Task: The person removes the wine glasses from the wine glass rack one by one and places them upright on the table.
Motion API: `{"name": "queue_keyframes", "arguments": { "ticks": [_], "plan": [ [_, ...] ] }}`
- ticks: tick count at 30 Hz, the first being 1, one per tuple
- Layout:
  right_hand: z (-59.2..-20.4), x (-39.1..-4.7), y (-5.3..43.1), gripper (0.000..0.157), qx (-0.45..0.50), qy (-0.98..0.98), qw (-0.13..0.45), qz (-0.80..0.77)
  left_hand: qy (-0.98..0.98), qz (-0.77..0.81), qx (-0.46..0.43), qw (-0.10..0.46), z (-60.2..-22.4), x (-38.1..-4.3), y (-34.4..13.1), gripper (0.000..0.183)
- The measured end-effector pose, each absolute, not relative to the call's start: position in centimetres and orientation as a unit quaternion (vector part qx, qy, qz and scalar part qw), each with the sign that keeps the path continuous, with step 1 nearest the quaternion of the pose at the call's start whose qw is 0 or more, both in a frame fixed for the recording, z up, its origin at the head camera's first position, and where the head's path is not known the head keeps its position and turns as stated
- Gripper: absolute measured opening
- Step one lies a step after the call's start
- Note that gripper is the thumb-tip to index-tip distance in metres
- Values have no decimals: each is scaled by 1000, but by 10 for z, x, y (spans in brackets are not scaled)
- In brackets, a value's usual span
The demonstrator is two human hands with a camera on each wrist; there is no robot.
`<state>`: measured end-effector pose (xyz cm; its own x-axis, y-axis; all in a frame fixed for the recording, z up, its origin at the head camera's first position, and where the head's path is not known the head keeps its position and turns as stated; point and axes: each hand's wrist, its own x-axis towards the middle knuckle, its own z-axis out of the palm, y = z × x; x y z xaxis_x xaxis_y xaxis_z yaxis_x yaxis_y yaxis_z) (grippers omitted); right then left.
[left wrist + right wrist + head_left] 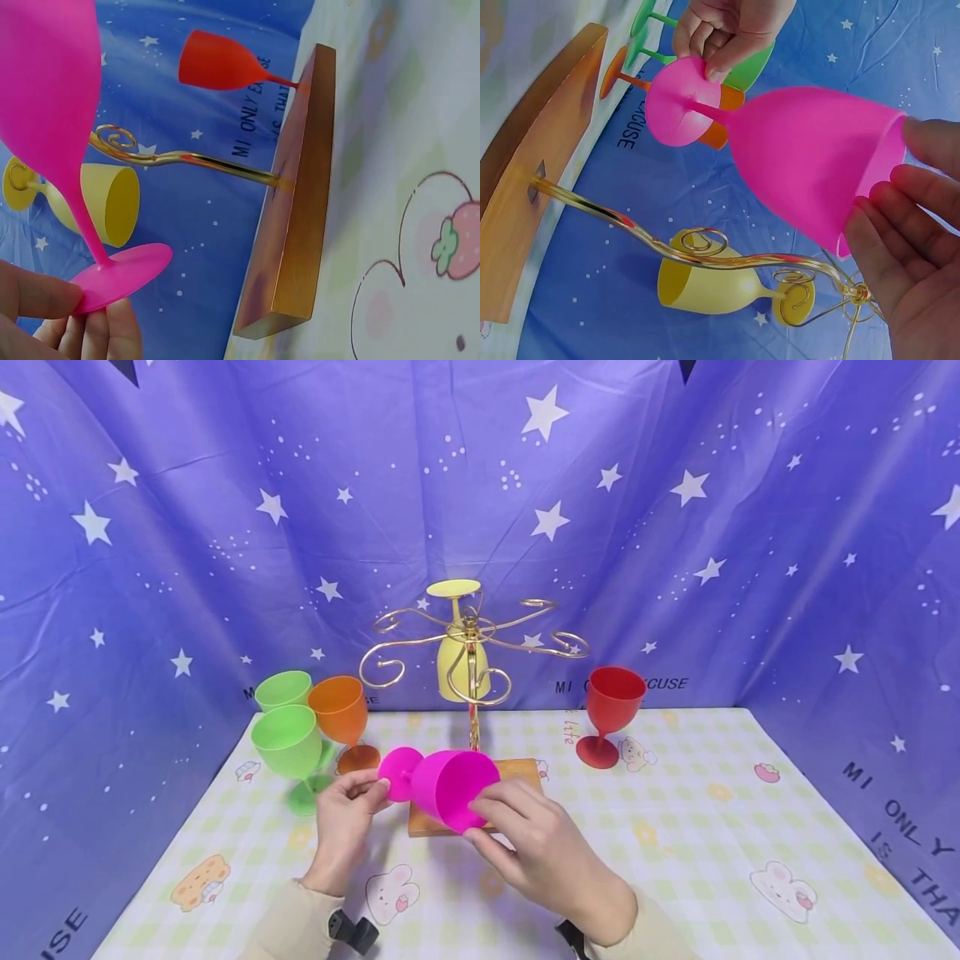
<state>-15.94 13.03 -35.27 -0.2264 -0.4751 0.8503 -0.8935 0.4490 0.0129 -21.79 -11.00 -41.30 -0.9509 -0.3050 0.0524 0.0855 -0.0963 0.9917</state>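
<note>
A pink goblet (431, 785) is held tilted on its side in front of the gold rack, its bowl toward the right. My left hand (348, 814) pinches the edge of its round foot between thumb and fingers. At the bowl's rim, my right hand (536, 843) grips with the thumb outside and fingertips at the opening, as the right wrist view shows. Behind it, the gold wire rack (472, 631) rises from a wooden base (525, 772) and spreads several curled arms. A yellow goblet (452, 668) hangs upside down by its foot from the rack.
Two green goblets (285, 743) and an orange goblet (339, 710) stand upright on the left of the table. A red goblet (615, 697) stands at the right back. A patterned cloth (675, 877) covers the table, and a starry blue curtain (375, 460) surrounds it.
</note>
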Motion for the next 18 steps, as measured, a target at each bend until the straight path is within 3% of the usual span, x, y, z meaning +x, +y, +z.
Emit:
{"name": "queue_keyframes", "arguments": {
  "ticks": [18],
  "plan": [
    [-349, -158, 126, 17, 473, -726, 441, 233, -645, -752, 84, 105, -412, -212, -103, 22]
  ]
}}
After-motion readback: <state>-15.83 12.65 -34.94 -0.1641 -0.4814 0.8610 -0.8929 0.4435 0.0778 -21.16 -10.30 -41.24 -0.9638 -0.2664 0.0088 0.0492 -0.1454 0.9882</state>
